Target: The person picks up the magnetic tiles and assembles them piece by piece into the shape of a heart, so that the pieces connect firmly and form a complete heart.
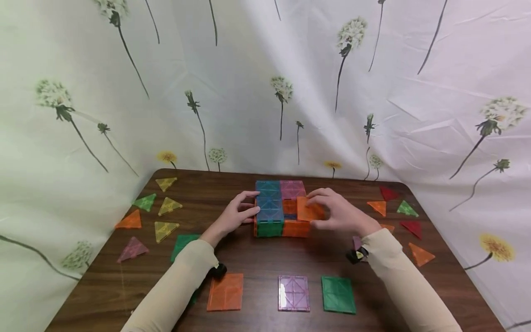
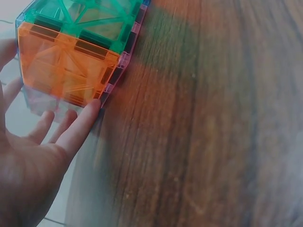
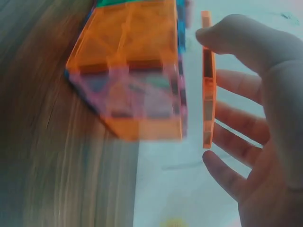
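Observation:
A low box of translucent magnetic tiles [image 1: 269,210] stands toward the back of the table, with blue and pink tiles on top and green and orange ones along its front. One square at the front right of its top is uncovered. My right hand [image 1: 342,212] pinches an orange square tile [image 3: 208,94] between thumb and fingers, right over that gap; in the right wrist view the tile is apart from the box. My left hand [image 1: 234,216] rests its fingertips on the box's left side, against an orange tile [image 2: 66,66] in the left wrist view.
Nearer me lie an orange square [image 1: 225,292], a pink square [image 1: 293,293] and a green square [image 1: 338,295]. Another green tile [image 1: 182,244] lies partly under my left forearm. Several triangles, such as a yellow one [image 1: 169,206] and a red one [image 1: 389,192], lie at both sides.

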`<state>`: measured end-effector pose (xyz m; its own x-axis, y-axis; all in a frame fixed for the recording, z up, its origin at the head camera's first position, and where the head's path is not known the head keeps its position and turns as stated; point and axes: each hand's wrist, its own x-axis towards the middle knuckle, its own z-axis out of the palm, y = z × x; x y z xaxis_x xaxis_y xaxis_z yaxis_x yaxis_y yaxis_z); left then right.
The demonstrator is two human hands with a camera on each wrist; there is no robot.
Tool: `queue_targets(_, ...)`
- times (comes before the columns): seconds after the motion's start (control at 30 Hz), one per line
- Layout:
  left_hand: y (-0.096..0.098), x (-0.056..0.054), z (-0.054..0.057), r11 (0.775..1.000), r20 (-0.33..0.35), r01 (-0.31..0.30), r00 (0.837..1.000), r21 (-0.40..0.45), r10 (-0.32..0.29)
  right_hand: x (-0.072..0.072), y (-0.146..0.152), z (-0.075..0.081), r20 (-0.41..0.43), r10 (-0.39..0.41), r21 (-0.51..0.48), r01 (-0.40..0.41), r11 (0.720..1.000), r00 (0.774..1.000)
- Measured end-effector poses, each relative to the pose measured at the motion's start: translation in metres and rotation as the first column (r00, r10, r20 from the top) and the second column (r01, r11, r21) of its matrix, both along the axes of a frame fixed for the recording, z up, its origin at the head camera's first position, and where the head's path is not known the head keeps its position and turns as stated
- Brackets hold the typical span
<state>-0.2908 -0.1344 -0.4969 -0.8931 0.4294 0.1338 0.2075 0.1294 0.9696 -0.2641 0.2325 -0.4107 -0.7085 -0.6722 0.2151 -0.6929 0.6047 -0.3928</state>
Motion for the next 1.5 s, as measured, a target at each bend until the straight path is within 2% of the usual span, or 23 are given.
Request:
queue_targets(0.23, 0.003, 0.001, 0.001, 1.000, 0.007, 0.009, 1.000, 0.006, -0.009, -0.013, -0.028, -0.006, 0.026, 0.048, 0.033, -0.049, 0.998, 0.999)
queue_targets(0.47, 0.001, 0.004, 0.003, 1.000, 0.008, -0.001, 1.000, 0.007, 0.001, -0.019, -0.036, -0.009, 0.016, 0.088, 0.021, -0.088, 0.996, 0.996)
queue_targets(0.57, 0.001, 0.005, 0.005, 1.000, -0.001, -0.009, 1.000, -0.008, 0.009, -0.018, -0.034, -0.012, 0.011, 0.079, 0.000, -0.079, 0.997, 0.997)
queue_targets(0.67, -0.001, 0.007, 0.006, 0.999, -0.033, -0.013, 0.999, -0.048, 0.012, -0.014, -0.028, -0.018, 0.017, 0.037, -0.035, -0.036, 0.999, 0.999)
queue_targets(0.77, -0.004, 0.010, 0.008, 0.993, -0.074, 0.022, 0.997, -0.112, -0.030, -0.010, -0.022, -0.026, 0.004, -0.003, -0.054, 0.003, 0.999, 1.000)
queue_targets(0.9, -0.006, 0.008, 0.010, 0.980, -0.103, 0.086, 0.989, -0.179, -0.105, -0.008, -0.016, -0.034, -0.024, -0.006, -0.049, 0.005, 0.999, 1.000)
queue_targets(0.97, -0.005, 0.006, 0.013, 0.976, -0.116, 0.089, 0.987, -0.201, -0.114, -0.011, -0.015, -0.034, -0.024, -0.010, -0.046, 0.009, 0.999, 1.000)
queue_targets(1.1, -0.001, -0.001, 0.016, 0.970, -0.168, 0.018, 0.984, -0.244, -0.061, -0.018, -0.018, -0.033, -0.020, -0.068, -0.032, 0.067, 0.997, 0.998)
queue_targets(1.23, 0.008, -0.005, 0.019, 0.965, -0.229, -0.098, 0.972, -0.245, 0.040, -0.026, -0.023, -0.032, -0.044, -0.152, -0.019, 0.151, 0.988, 0.987)
queue_targets(1.33, 0.017, -0.010, 0.021, 0.953, -0.296, -0.193, 0.948, -0.236, 0.118, -0.034, -0.026, -0.032, -0.084, -0.190, -0.030, 0.189, 0.982, 0.978)
queue_targets(1.5, 0.029, -0.022, 0.023, 0.916, -0.394, -0.333, 0.891, -0.225, 0.227, -0.050, -0.033, -0.032, -0.139, -0.221, -0.077, 0.212, 0.974, 0.965)
